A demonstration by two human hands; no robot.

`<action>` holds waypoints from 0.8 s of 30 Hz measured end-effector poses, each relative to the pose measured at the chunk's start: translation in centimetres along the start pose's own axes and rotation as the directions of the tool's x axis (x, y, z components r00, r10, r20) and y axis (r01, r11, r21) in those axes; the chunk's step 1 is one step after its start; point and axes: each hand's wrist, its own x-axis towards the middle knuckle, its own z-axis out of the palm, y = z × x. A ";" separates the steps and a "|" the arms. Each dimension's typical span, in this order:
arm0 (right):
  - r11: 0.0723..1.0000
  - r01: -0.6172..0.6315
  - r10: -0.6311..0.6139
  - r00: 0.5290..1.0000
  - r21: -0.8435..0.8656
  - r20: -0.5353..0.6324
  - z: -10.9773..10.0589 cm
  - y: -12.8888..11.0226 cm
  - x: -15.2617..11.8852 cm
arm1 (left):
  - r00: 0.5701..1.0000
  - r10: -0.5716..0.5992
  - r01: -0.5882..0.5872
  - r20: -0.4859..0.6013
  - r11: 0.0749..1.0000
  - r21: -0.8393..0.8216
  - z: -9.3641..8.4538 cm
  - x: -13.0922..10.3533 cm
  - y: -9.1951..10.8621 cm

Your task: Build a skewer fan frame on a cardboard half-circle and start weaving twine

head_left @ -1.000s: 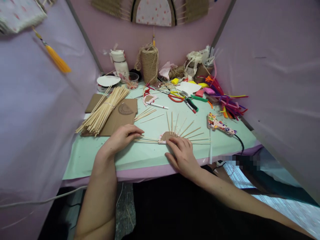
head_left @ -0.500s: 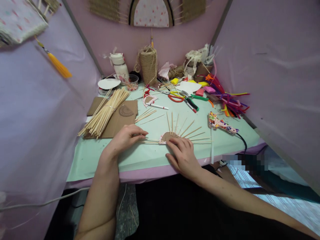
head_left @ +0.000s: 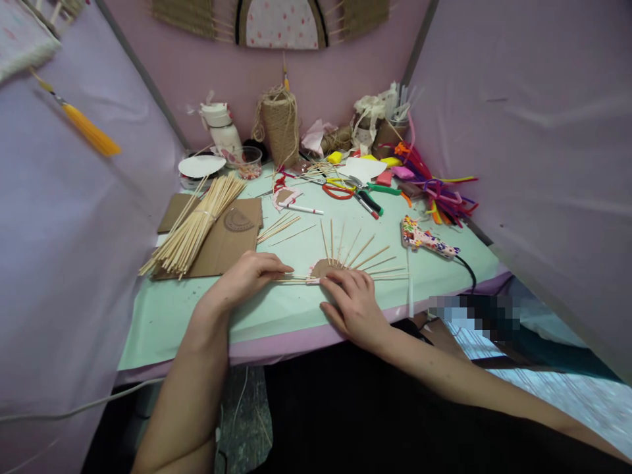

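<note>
A small cardboard half-disc (head_left: 320,268) with a pinkish-white patterned edge lies near the table's front, thin wooden sticks (head_left: 364,251) fanning out from its back and right. Over its front right part rests my right hand (head_left: 354,303), fingers stretched flat across it and thumb apart. My left hand (head_left: 251,275) is at the left of the half-disc, thumb and fingers pinched on a thin wooden stick (head_left: 297,276) that reaches toward it. Another stick lies just below, close to the front edge. The half-disc's right front is hidden under my right fingers.
A bundle of sticks (head_left: 197,230) lies on cardboard (head_left: 234,247) at left, beside a protractor (head_left: 237,220). Red-handled scissors (head_left: 338,191), green-handled pliers (head_left: 371,197) and a twine cone (head_left: 280,128) are behind. A patterned glue gun (head_left: 428,238) and pipe cleaners (head_left: 439,184) lie right.
The whole view has shifted slightly, so things appear a little further left. Both hands keep nearly the same place against the half-disc and sticks.
</note>
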 end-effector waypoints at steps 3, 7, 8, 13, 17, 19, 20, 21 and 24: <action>1.000 0.002 -0.002 1.000 -0.003 0.003 0.0 0.0 0.0 | 1.000 0.020 -0.020 0.002 1.000 0.014 0.2 0.1 -0.1; 1.000 0.005 -0.005 1.000 -0.011 0.020 -0.1 0.0 0.1 | 1.000 0.013 -0.013 -0.001 0.999 0.035 0.4 0.1 -0.3; 1.000 0.005 -0.005 1.000 -0.015 0.029 -0.1 -0.1 0.1 | 1.000 0.012 -0.012 -0.007 0.999 0.040 0.5 0.2 -0.3; 0.999 0.006 -0.003 0.998 -0.040 0.059 -0.1 -0.1 0.1 | 0.999 0.018 -0.016 -0.031 0.998 0.057 0.8 0.2 -0.4; 0.999 0.005 -0.002 0.998 -0.044 0.057 -0.1 -0.1 0.2 | 0.999 0.017 -0.015 -0.041 0.999 0.050 1.0 0.2 -0.5; 0.999 0.007 -0.005 0.998 -0.045 0.056 -0.1 -0.1 0.2 | 0.998 0.019 -0.016 -0.057 0.998 0.053 1.1 0.2 -0.5; 0.999 0.007 -0.005 0.998 -0.045 0.058 -0.1 -0.1 0.2 | 0.998 0.022 -0.018 -0.063 0.998 0.054 1.2 0.2 -0.5; 0.999 0.007 -0.004 0.998 -0.045 0.061 -0.1 -0.1 0.2 | 0.997 0.025 -0.021 -0.067 0.998 0.053 1.2 0.2 -0.5; 0.999 0.006 -0.003 0.998 -0.045 0.061 0.0 -0.1 0.2 | 0.997 0.035 -0.031 -0.066 0.998 0.048 1.3 0.3 -0.7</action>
